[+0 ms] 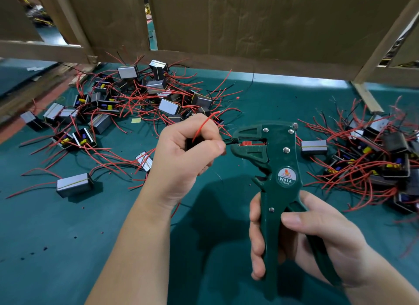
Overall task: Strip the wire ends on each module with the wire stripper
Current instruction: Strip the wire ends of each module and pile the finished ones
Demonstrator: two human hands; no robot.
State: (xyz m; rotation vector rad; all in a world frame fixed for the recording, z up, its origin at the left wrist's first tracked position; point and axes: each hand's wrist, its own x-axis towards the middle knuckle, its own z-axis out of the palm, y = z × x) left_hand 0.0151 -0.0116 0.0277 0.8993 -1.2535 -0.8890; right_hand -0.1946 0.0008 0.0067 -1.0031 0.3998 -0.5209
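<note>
My right hand (301, 234) grips the handles of a green wire stripper (274, 166), held upright with its jaws pointing left. My left hand (186, 155) is curled round a module that is mostly hidden in the fist. Its thumb and finger pinch a black wire (229, 141) whose end lies in the stripper's jaws. A red wire (204, 125) of the same module arches up over the knuckles.
Many black modules with red and black wires lie in a pile (136, 100) at the back left and another pile (374, 155) at the right on the green table mat (56, 248). Cardboard walls (249, 21) and wooden rails close the back. Small bits of stripped insulation dot the mat.
</note>
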